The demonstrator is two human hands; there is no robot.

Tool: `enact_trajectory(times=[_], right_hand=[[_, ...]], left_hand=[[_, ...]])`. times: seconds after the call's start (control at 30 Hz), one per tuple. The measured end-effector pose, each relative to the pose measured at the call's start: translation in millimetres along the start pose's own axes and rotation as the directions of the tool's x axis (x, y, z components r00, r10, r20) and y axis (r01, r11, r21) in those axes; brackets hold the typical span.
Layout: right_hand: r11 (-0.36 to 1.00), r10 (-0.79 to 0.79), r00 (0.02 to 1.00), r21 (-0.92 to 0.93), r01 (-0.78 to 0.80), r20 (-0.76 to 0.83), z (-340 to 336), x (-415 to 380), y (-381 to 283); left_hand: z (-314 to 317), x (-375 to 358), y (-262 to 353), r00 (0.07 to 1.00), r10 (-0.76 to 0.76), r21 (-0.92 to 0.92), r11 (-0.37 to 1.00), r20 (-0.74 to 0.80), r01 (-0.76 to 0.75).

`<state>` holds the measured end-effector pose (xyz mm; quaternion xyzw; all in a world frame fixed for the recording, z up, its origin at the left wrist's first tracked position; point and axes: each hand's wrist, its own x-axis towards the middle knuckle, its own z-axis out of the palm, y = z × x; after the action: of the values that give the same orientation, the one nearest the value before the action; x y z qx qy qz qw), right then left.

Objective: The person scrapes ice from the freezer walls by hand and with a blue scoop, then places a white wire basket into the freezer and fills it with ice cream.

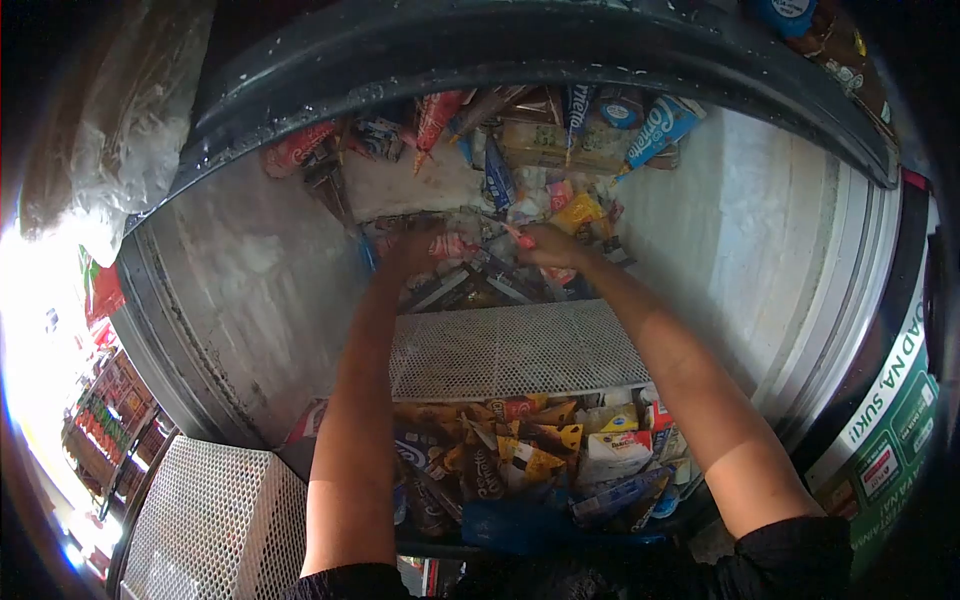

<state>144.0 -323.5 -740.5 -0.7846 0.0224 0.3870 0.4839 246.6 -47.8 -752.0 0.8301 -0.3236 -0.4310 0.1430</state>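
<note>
Both arms reach deep into a chest freezer (270, 330). My right hand (552, 247) is closed on a small pink ice cream wrapper (521, 237), above the heap at the freezer's bottom. My left hand (412, 250) is lower in the same heap, right beside a red-and-white wrapper (453, 246); its fingers are dim and partly hidden. Dark ice cream packs (470, 290) lie just below the two hands. A yellow wrapper (578, 213) sits beyond my right hand, and a blue cone (498, 178) points up between the hands.
A white mesh basket (510, 345) crosses the freezer, with yellow and brown ice cream packs (535, 445) on my side. Blue Cornetto cones (662, 132) and a red cone (436, 122) line the far wall. A dark frame (560, 68) edges the opening. Another mesh basket (215, 510) stands at left.
</note>
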Motion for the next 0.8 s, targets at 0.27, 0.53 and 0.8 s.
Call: enact_trajectory(times=[0.27,0.53,0.8], right_hand=[[0.992,0.127,0.988,-0.014,-0.126,0.088,6.3,13.5,5.6],[0.955,0.09,0.982,-0.293,-0.039,0.164,-7.1,-23.6,-38.3],[0.89,0.03,1.0,-0.454,-0.031,-0.01,-62.1,-110.5,-95.0]], left_hand=[[-0.6,6.8,5.8,0.999,-0.054,0.138,0.989,-0.008,0.054],[-7.9,11.5,20.4,1.0,-0.013,0.045,0.999,-0.001,0.013],[-91.9,-3.4,118.4,0.975,0.138,-0.181,0.978,0.175,-0.106]])
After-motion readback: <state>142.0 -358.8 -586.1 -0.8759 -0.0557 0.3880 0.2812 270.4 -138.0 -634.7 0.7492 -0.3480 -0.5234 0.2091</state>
